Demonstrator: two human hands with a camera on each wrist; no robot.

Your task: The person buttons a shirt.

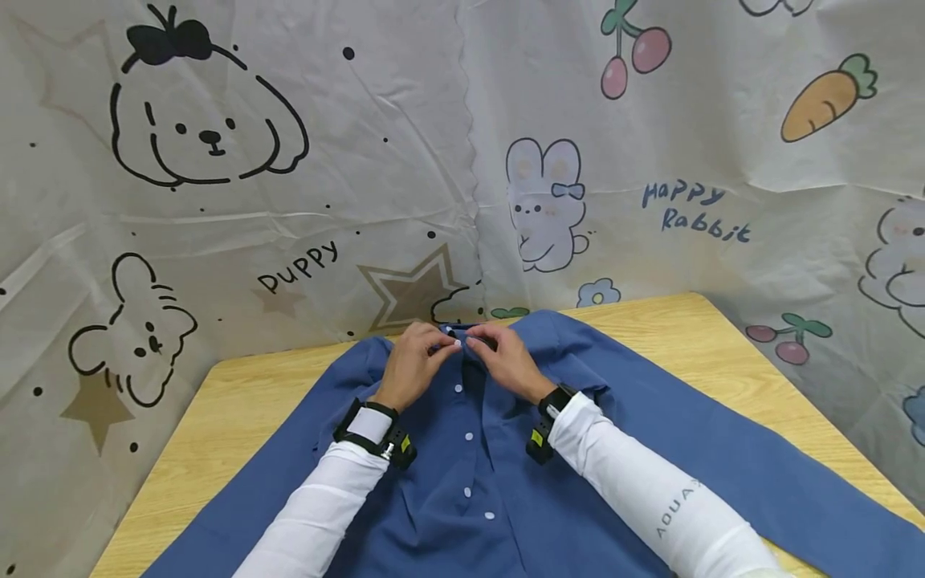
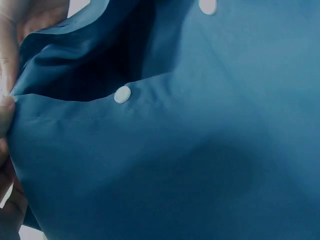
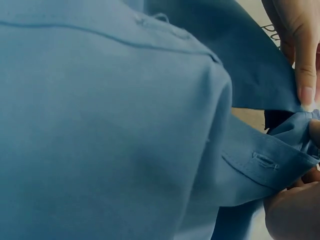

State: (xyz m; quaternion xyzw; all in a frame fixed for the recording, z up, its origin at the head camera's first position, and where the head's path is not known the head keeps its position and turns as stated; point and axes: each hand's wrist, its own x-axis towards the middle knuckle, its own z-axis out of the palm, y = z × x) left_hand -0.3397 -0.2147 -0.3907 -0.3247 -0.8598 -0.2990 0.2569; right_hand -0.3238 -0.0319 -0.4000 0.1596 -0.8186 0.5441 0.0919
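A blue long-sleeved shirt (image 1: 426,474) lies front up, with white buttons running down its middle. At its neck, my left hand (image 1: 413,363) pinches the front edge beside a small white button (image 1: 458,343). Close by on the right, my right hand (image 1: 508,363) pinches the opposite edge between thumb and fingers. The fingertips of both hands nearly meet. In the right wrist view, a stitched buttonhole (image 3: 265,161) shows in the band near the fingers. The left wrist view shows the front gaping above a fastened-looking white button (image 2: 122,94). Folded cloth partly hides the fingertips.
The shirt is spread over a light wooden table (image 1: 282,373), its sleeves reaching out to both sides. Behind the table hangs a pale cloth (image 1: 405,104) printed with cartoon animals. Black straps with small devices (image 1: 540,444) sit on both wrists over white sleeves.
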